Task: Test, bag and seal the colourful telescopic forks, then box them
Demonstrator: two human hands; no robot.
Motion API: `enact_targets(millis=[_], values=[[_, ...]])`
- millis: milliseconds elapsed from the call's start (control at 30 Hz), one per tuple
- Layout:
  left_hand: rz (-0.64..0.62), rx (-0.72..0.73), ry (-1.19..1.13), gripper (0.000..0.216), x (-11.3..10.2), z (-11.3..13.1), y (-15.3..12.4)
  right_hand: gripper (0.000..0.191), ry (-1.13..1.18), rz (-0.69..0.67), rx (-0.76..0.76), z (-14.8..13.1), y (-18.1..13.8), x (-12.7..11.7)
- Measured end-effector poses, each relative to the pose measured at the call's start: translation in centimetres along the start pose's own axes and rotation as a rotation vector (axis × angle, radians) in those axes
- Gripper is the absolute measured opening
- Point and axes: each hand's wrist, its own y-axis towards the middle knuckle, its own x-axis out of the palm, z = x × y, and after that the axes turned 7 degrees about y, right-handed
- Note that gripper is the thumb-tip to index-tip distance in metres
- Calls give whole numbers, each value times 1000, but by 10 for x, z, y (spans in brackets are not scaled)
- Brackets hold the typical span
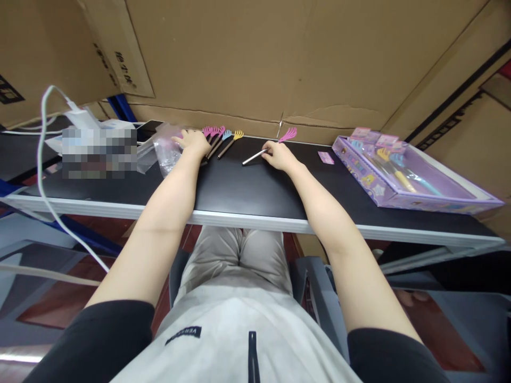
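Observation:
My right hand [279, 155] is closed around the silver shaft of a pink hand-shaped back scratcher [288, 134] that lies across the black table [255, 186]. My left hand [192, 142] rests palm down with fingers spread beside a row of similar scratchers [222, 139] with pink, blue and yellow heads, touching a clear plastic bag [166, 150]. The scratcher in my right hand points toward the cardboard wall at the back.
A purple toy box [403, 175] with colourful items inside stands at the right end of the table. A small pink card [326, 157] lies left of it. A white charger and cable [59, 114] hang at the left. Cardboard sheets [255, 58] form the back wall.

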Motion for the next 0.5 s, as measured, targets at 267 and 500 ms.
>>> enact_targets(millis=[267,500], values=[[12,-61,20,85,7,-15,11,34,27,13,-42,8,5,5],[-18,-137,65,75,-6,-8,-11,28,83,51,-97,21,12,11]])
